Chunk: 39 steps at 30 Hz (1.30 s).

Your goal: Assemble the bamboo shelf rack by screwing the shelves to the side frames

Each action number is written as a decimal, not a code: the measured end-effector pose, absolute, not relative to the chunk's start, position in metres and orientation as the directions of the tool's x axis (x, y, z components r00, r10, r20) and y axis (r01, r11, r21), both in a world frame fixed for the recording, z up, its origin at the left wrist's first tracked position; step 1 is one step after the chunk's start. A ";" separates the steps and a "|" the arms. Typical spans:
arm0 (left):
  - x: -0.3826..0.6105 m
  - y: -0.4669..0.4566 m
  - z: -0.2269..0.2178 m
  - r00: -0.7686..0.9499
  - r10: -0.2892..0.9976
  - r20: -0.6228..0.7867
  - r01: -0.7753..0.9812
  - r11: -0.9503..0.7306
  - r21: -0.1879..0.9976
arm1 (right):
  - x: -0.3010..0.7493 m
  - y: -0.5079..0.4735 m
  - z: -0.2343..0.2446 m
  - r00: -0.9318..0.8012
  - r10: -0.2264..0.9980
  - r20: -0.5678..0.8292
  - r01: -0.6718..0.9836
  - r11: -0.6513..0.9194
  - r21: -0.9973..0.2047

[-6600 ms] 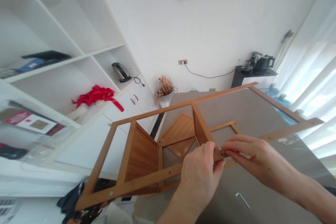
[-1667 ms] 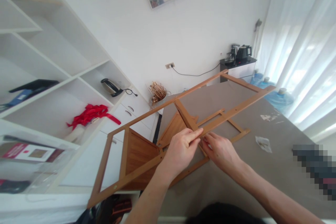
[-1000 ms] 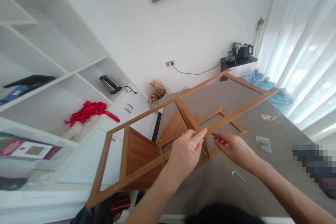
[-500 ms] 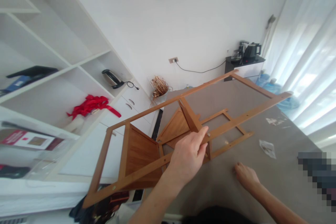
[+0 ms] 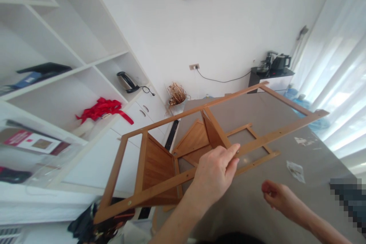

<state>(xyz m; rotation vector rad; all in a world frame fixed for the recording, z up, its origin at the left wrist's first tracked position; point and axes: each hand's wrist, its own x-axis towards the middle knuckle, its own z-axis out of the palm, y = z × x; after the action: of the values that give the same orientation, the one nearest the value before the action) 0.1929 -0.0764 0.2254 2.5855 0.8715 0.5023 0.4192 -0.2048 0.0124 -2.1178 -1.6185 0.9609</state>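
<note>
Hands apart (right one curled)

White wall, white shelving left, sheer bright curtain right.

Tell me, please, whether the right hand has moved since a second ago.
Yes: against the plastic bag on the table, the right hand has moved towards the person, away from the wooden frame.

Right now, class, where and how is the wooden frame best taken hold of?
Probably by its near rail, right of the left hand, coming from the near side: that stretch is slim, straight and raised above the table, likely leaving room to close around it.
</note>
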 end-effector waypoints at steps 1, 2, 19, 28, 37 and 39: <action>0.193 -0.076 0.226 0.743 0.637 0.208 0.506 -0.737 0.448 | 0.424 -0.207 0.033 0.091 0.950 -0.298 0.675 -0.279 -0.683; 0.192 -0.076 0.226 0.738 0.643 0.204 0.511 -0.731 0.453 | 0.428 -0.208 0.056 0.075 0.958 -0.278 0.630 -0.261 -0.732; 0.187 -0.080 0.227 0.713 0.666 0.218 0.520 -0.712 0.472 | 0.383 -0.133 0.260 -0.232 0.937 0.260 0.920 0.299 -0.255; 0.187 -0.081 0.229 0.711 0.670 0.213 0.539 -0.715 0.445 | 0.382 -0.127 0.257 -0.282 0.931 0.230 0.931 0.324 -0.168; 0.187 -0.081 0.230 0.709 0.669 0.222 0.542 -0.719 0.435 | 0.379 -0.124 0.262 -0.341 0.900 0.271 0.919 0.380 -0.107; 0.187 -0.081 0.230 0.708 0.672 0.218 0.542 -0.715 0.442 | 0.379 -0.124 0.263 -0.355 0.893 0.278 0.916 0.392 -0.089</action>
<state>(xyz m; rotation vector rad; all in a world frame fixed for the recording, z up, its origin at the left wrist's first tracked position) 0.1869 -0.0809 0.2296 2.5699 0.9469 0.5236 0.3786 -0.1240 0.2625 -1.5875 -2.3725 -0.1173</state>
